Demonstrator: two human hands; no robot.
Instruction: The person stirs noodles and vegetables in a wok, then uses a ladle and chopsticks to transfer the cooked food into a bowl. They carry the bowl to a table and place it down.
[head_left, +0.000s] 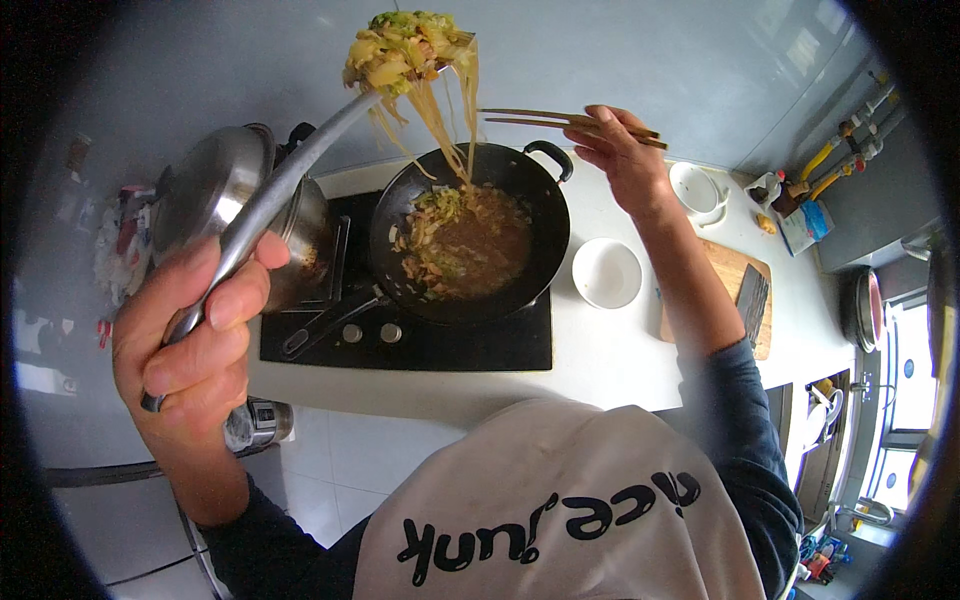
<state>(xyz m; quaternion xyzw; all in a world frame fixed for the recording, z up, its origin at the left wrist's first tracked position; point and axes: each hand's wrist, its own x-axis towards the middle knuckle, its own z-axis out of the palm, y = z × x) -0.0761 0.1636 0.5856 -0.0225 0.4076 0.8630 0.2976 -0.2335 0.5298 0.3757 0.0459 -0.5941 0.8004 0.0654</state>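
Note:
My left hand (206, 322) grips the metal handle of a spatula or ladle (289, 184), raised high above the stove. Its head is hidden beneath a heap of cooked cabbage and noodles (409, 56). Long noodle strands (442, 127) trail from the heap down to the black wok (547, 225). Inside the wok, chopped vegetables and pieces (427, 255) sit in brown broth (491, 244). Between the fingers of my right hand (619, 150) is a pair of wooden chopsticks (570, 120). Their tips point left, close to the hanging noodles; contact is unclear.
A large steel pot (307, 247) with a tilted lid (214, 184) stands left of the wok on the black cooktop (465, 349). To the right are a white bowl (607, 274), another white bowl (691, 189), and a cutting board (720, 262) bearing a cleaver (752, 296).

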